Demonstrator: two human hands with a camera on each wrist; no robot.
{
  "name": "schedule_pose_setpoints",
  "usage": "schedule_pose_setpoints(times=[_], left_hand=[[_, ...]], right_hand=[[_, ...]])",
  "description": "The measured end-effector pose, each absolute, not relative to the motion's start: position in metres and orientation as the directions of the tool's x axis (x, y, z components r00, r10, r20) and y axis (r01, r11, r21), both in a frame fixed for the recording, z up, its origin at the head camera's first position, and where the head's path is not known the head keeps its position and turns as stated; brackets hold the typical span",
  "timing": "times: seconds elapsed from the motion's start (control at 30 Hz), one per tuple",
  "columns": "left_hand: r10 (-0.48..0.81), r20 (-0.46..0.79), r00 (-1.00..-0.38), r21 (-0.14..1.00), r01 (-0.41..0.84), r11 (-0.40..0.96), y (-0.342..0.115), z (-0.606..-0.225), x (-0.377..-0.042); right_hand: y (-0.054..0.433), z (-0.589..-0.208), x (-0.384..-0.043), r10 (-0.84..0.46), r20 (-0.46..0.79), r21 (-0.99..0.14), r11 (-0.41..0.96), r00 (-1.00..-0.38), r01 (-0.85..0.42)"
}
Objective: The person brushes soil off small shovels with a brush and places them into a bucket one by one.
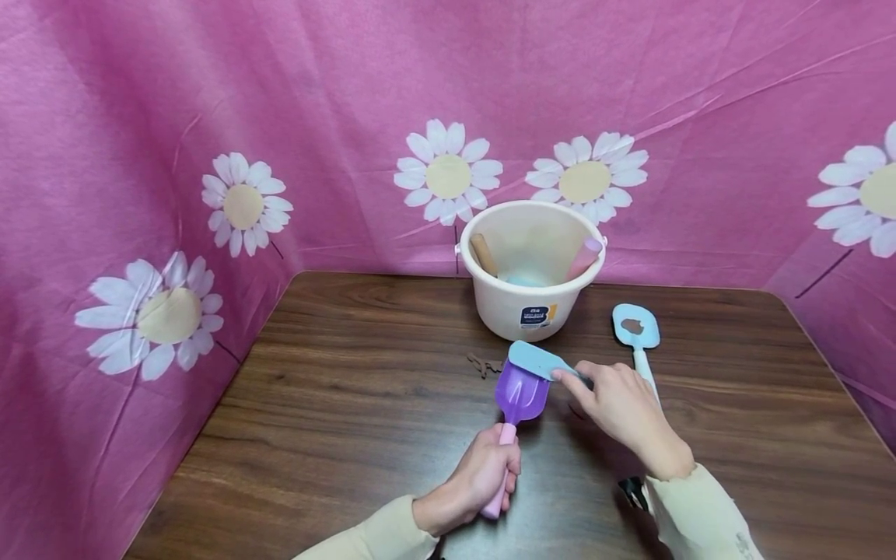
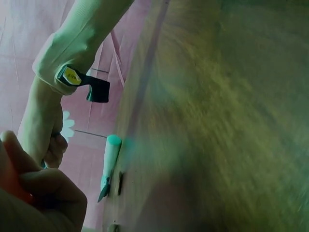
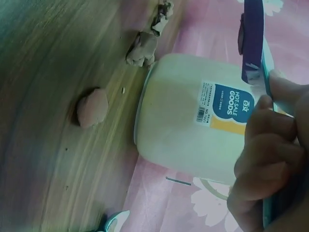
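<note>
1. Grips the pink handle (image 1: 507,434) of a purple shovel (image 1: 521,395) in the left hand (image 1: 481,476), with fingers curled round it.
2. Grips a light-blue tool (image 1: 535,360) in the right hand (image 1: 623,404), with fingers wrapped over its handle.
3. Holds the hands apart from each other, with the right farther forward.
4. Has the purple shovel's blade just beyond the left hand and left of the right hand.
5. Points that blade away from the body toward a white bucket (image 1: 502,303), with the long axis running front to back and leaning slightly right at the far end.
6. Points the light-blue tool's flat head leftward and slightly away from the body, with its long axis crosswise over the blade's far end.
7. Has brown scraps (image 1: 481,363) on the bench (image 1: 350,435) just left of the blade; in the right wrist view, shows a rounded lump (image 3: 94,108) near the bucket.
8. Shows a tan handle (image 1: 484,255) and a lilac-tipped handle (image 1: 584,259) inside the bucket.
9. Shows a holed shovel (image 1: 649,334), also light blue, right of the bucket, with head pointing away from the body.
</note>
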State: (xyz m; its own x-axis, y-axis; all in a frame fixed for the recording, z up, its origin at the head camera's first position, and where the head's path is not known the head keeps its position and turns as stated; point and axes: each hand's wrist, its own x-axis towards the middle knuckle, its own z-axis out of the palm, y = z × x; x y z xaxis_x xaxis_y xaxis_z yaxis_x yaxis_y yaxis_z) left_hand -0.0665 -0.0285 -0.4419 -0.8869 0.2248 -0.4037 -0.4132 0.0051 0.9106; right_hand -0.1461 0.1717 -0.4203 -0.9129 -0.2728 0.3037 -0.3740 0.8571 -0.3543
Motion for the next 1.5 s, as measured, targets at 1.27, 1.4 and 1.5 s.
schedule_pose_setpoints(times=[1.27, 1.4, 1.5], left_hand=[[0.269, -0.392, -0.88, 0.916, -0.399, 0.029, -0.033, -0.438, -0.069], [0.265, -0.389, -0.882, 0.916, -0.401, 0.009, -0.033, -0.437, -0.073], [0.256, -0.38, -0.889, 0.918, -0.397, -0.017, -0.034, -0.436, -0.076]], right_hand=[[0.171, -0.413, -0.142, -0.189, 0.327, -0.403, 0.858, -0.926, -0.318], [0.17, -0.413, -0.136, -0.278, 0.36, -0.383, 0.826, -0.891, -0.413], [0.167, -0.41, -0.13, -0.388, 0.304, -0.373, 0.792, -0.87, -0.484]])
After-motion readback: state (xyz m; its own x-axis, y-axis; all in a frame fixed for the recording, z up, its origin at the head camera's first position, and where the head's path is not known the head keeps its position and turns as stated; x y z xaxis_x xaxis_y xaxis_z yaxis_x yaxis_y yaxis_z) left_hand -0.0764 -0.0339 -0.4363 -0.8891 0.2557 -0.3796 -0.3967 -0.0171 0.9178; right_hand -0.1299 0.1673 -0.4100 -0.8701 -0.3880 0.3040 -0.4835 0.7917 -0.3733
